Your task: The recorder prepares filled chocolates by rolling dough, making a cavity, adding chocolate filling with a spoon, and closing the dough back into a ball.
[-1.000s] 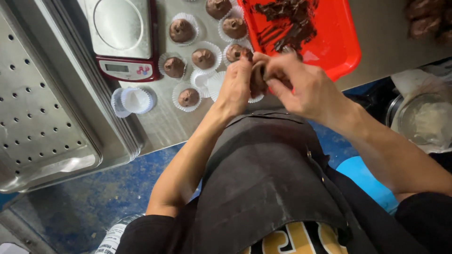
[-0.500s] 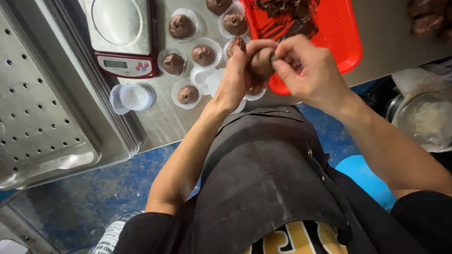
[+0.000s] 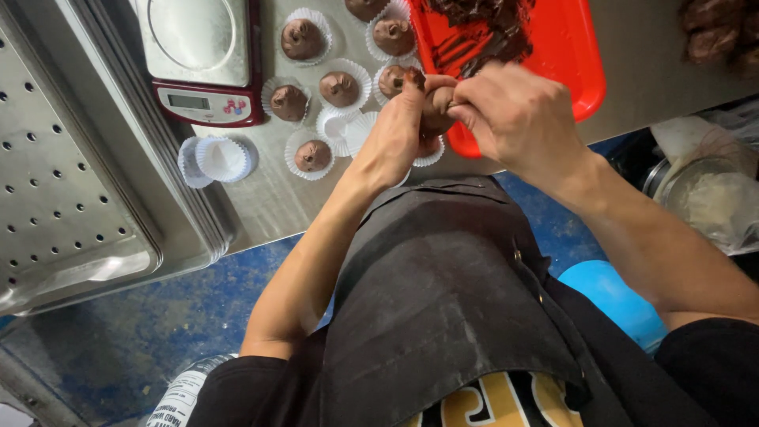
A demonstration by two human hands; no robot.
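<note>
My left hand [image 3: 393,134] and my right hand [image 3: 518,119] meet over the steel counter's near edge and pinch a brown dough ball [image 3: 436,111] between their fingers. The ball is largely hidden by my fingers. Just beyond them sits a red tray [image 3: 571,55] with dark chocolate pieces [image 3: 482,28]. To the left of my hands, several brown balls in white paper cups [image 3: 340,88] stand on the counter, one of them [image 3: 313,155] nearest my left wrist.
A digital scale [image 3: 202,59] with a steel pan stands at the back left. A stack of empty paper cups [image 3: 217,158] lies in front of it. Perforated metal trays [image 3: 71,174] fill the left. A bowl covered in plastic [image 3: 711,202] sits low on the right.
Both hands have shifted slightly away from my body toward the red tray while still working the dough ball between the fingers.
</note>
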